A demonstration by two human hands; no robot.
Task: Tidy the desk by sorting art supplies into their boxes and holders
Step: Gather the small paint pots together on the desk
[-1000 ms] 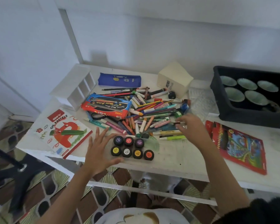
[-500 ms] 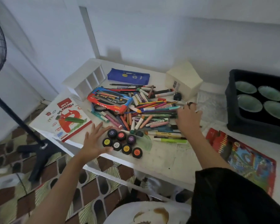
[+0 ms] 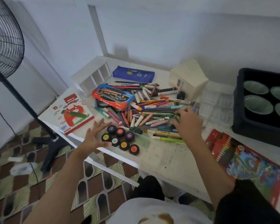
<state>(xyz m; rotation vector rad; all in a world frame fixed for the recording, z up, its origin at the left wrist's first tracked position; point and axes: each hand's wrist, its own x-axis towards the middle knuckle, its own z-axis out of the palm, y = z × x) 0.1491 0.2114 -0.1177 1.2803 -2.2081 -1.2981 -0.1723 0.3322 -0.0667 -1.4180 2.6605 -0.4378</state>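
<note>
Left hand [image 3: 94, 137] fingers spread empty by the pots [image 3: 120, 138]; right hand [image 3: 187, 122] hold in the pile [image 3: 145, 110] unclear, so best gather one kind only.

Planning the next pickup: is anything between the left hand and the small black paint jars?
Nothing visible: the left hand, fingers spread, is right beside the cluster of small round black paint jars.
</note>
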